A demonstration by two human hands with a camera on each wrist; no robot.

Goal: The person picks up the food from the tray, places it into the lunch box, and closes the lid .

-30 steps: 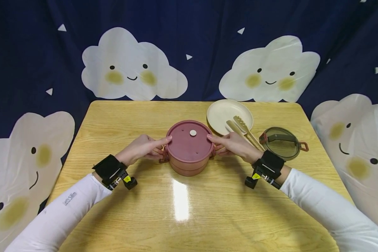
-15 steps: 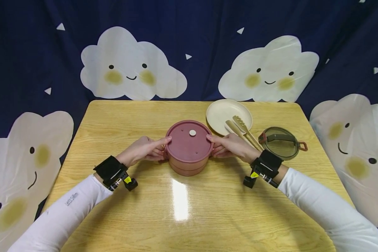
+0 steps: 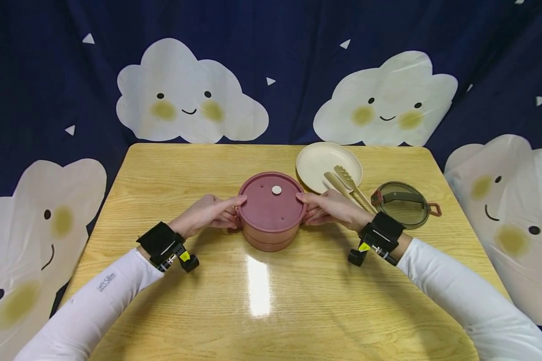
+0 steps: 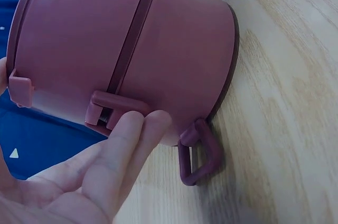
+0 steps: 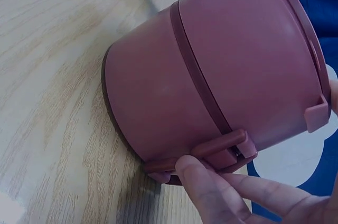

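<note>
A dusty-pink, two-tier pot (image 3: 271, 241) with a flat lid and white knob (image 3: 276, 190) stands at mid-table. My left hand (image 3: 208, 213) holds its left side, thumb on the lid's rim. In the left wrist view, two fingertips press the upper loop handle (image 4: 119, 102); a lower loop handle (image 4: 212, 155) sticks out by the base. On the opposite side my right hand (image 3: 329, 208) grips the pot, thumb also on the rim. The right wrist view shows its fingers at the lower handle (image 5: 161, 166), just under the upper handle (image 5: 219, 145).
Behind and right of the pot lies a cream plate (image 3: 313, 165). Two beige utensils, one with a slotted head (image 3: 343, 174), lean over its edge. Farther right is a round see-through lid (image 3: 406, 215) with a dark handle (image 3: 402, 196). A dark blue cloud-printed curtain (image 3: 293, 60) hangs behind the table.
The fingers of both hands have shifted slightly at the side handles, which showed below them a second ago and are now mostly covered in the head view. The pot stays in place.
</note>
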